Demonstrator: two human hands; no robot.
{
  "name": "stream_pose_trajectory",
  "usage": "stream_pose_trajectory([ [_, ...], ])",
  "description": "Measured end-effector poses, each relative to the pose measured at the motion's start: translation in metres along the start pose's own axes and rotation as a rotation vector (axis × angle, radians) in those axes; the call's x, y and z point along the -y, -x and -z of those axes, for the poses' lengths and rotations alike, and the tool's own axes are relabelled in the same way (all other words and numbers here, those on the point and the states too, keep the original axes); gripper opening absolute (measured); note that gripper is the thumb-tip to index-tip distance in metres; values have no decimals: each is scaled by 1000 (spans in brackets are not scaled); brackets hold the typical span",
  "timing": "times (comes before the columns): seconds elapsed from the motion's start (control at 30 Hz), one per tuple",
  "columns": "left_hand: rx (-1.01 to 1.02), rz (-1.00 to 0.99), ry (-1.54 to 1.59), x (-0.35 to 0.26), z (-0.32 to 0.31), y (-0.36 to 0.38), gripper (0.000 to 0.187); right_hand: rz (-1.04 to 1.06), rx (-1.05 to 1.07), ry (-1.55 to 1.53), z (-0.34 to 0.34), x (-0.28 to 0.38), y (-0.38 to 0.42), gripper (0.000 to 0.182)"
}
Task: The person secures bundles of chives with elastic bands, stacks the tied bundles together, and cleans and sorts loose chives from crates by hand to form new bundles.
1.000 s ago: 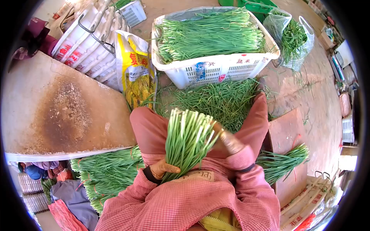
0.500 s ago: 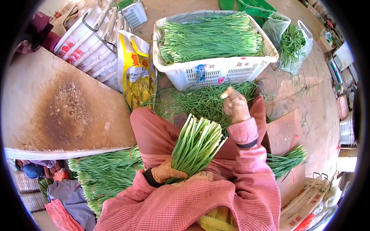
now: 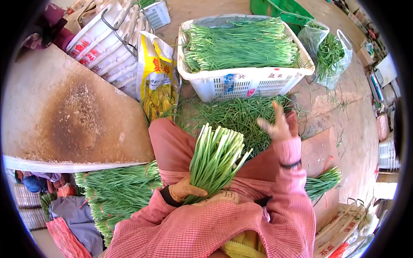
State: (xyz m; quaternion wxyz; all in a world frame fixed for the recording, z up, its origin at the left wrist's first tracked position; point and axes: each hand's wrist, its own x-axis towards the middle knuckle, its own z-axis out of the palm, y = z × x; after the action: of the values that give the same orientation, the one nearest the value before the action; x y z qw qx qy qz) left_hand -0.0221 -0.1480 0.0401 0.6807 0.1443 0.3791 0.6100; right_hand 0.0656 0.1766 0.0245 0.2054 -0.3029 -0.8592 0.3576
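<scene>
My left hand [image 3: 187, 190], in an orange-brown glove, is closed around the lower part of a thick bunch of green chives [image 3: 215, 161]. The bunch tilts above my lap, its pale cut ends pointing up and away from me. My right hand [image 3: 277, 125] is raised over my right knee, apart from the bunch, fingers spread and slightly blurred, with nothing visible in it. Beneath and beyond it, loose chive scraps [image 3: 241, 114] cover the floor. To my left lie tied chive bundles [image 3: 122, 193], and another tied bundle [image 3: 323, 181] rests by my right thigh.
Ahead stands a white crate [image 3: 254, 84] filled with chives. A yellow and white sack [image 3: 157, 81] and stacked white crates [image 3: 101, 51] stand left of it. To its right are a plastic bag of greens [image 3: 330, 58] and a green bin [image 3: 279, 15]. A stained board [image 3: 77, 120] lies at left.
My right hand has moved slightly right and its fingers have gone from curled to spread. The chive bunch in my left hand has shifted slightly left. The whole view has shifted a little.
</scene>
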Motion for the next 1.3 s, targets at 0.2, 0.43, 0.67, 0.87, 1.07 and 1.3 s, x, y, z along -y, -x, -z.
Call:
stream_pose_trajectory([
  [0.2, 95, 94, 6, 0, -1, -13, 65, -157, 502, -1326, -33, 71, 69, 107],
  [0.43, 210, 0, -302, -7, 7, -18, 61, -382, 742, -1684, -43, 125, 31, 71],
  [0.67, 272, 190, -283, -11, 12, -21, 62, -231, 836, -1714, -40, 128, 30, 53],
  [0.87, 324, -47, -435, -75, 20, -10, 99, -191, 513, -1494, -51, 118, 36, 35],
  [1.07, 19, 4, -144, -106, -11, -64, 87, 176, 248, -1030, -62, 134, 37, 44],
  [1.3, 213, 211, -100, -118, -13, -72, 30, 710, 142, -61, -37, 136, 7, 54],
])
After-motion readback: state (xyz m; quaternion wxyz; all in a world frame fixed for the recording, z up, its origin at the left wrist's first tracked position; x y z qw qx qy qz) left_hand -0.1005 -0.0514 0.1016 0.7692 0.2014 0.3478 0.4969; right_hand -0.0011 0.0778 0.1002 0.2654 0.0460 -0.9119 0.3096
